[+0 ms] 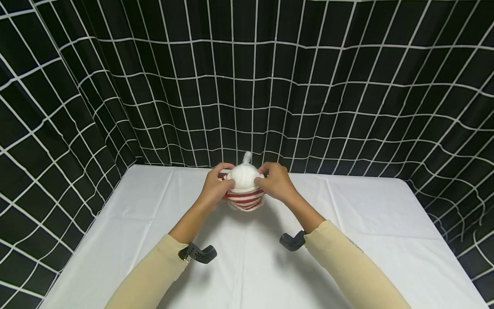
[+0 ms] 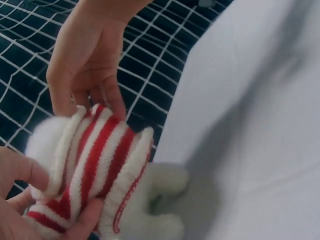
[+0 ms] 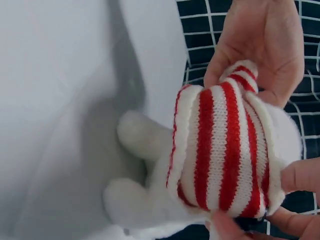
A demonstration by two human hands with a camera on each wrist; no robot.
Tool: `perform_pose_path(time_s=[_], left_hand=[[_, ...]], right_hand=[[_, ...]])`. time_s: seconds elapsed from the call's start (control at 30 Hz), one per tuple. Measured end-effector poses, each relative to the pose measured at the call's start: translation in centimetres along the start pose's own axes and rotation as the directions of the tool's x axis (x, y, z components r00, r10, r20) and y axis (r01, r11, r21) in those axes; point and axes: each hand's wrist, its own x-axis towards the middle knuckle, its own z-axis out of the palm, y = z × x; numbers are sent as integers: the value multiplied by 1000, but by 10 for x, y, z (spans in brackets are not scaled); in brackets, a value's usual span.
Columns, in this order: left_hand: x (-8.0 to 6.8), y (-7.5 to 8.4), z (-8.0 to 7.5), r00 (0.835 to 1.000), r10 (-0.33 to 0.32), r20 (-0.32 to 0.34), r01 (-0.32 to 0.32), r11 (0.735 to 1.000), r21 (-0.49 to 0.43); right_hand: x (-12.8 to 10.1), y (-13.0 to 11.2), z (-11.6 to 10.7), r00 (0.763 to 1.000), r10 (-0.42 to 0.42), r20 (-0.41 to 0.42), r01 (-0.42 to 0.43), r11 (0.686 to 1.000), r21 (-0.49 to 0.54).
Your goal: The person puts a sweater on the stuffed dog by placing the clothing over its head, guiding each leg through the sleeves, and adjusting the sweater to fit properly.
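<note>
A white plush toy (image 1: 244, 175) stands at the far middle of the table, wearing a red-and-white striped knit sweater (image 1: 245, 198). My left hand (image 1: 223, 179) pinches the sweater's edge on the toy's left side, and my right hand (image 1: 263, 178) pinches it on the right. In the left wrist view the sweater (image 2: 100, 160) is bunched between my left thumb and fingers (image 2: 86, 216), with the right hand (image 2: 85, 60) gripping its far edge. The right wrist view shows the sweater (image 3: 220, 150) pulled over the body and the toy's white legs (image 3: 140, 135) sticking out below.
A white cloth covers the table (image 1: 347, 223). A black curtain with a white grid (image 1: 247, 86) closes in the back and both sides. Black camera mounts (image 1: 198, 253) sit on both wrists, over beige sleeves (image 1: 347, 266).
</note>
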Motion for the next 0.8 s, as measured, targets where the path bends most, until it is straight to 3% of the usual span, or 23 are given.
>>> perform_pose_path(time_s=[0.07, 0.17, 0.23, 0.3, 0.37, 0.4, 0.5, 0.57, 0.67, 0.8], left_hand=[[-1, -1, -1, 1000, 17, -9, -17, 999, 34], [-3, 1, -3, 998, 58, -12, -55, 979, 196], [-4, 2, -5, 995, 99, -6, -90, 932, 352], [-6, 4, -6, 990, 141, 0, -124, 865, 487], [-6, 5, -6, 987, 162, 17, -147, 840, 523], [-6, 5, -6, 986, 167, 24, -156, 844, 513], [-4, 1, -5, 988, 154, 25, -152, 906, 395], [-2, -2, -4, 988, 154, 5, -147, 932, 330], [-1, -6, -2, 985, 170, -32, -154, 945, 287], [-3, -9, 0, 981, 183, -60, -162, 952, 258]], right_hand=[[-1, 2, 1, 1000, -16, -20, 15, 999, -34], [-3, 1, 0, 999, -23, -25, 19, 988, -153], [-5, 0, 0, 1000, -21, -18, 16, 970, -242], [-7, -2, 0, 1000, -13, -10, 9, 953, -302], [-7, -3, 1, 1000, -8, 6, 10, 954, -300], [-7, -3, 1, 1000, -8, 17, 12, 961, -278], [-7, -1, 4, 999, -6, 34, 11, 985, -174], [-6, 0, 5, 999, -6, 36, 10, 995, -103], [-6, 1, 8, 999, -14, 33, 16, 999, -47], [-6, 1, 10, 999, -19, 36, 21, 999, -48]])
